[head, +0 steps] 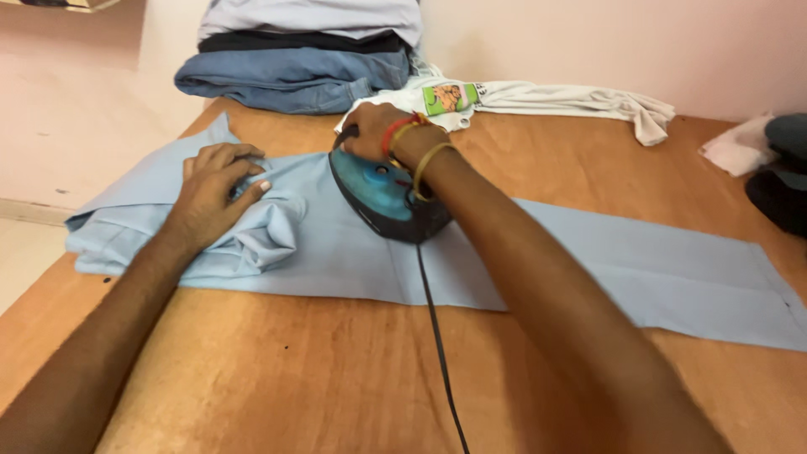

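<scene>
R hand (377, 130) is gripping the handle of the blue iron (387, 197), fingers wrapped round it, at centre frame. Iron is sitting on the light blue trousers (588, 261), which are lying flat across the wooden table (277, 370) from left to right edge. L hand (214, 192) is pressing spread flat on bunched cloth, centre left. Judgement: smooth that bunch first, keep L fingers clear of iron, mind the cord (437, 336) trailing toward bottom. Folded clothes stack (294, 59) is sitting up top.

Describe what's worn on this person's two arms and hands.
Both forearms are bare, with no sleeves in view. The right hand has bangles at the wrist: a red one and thin gold-coloured ones. The left hand wears no bangle or watch; any rings are too small to make out.
</scene>
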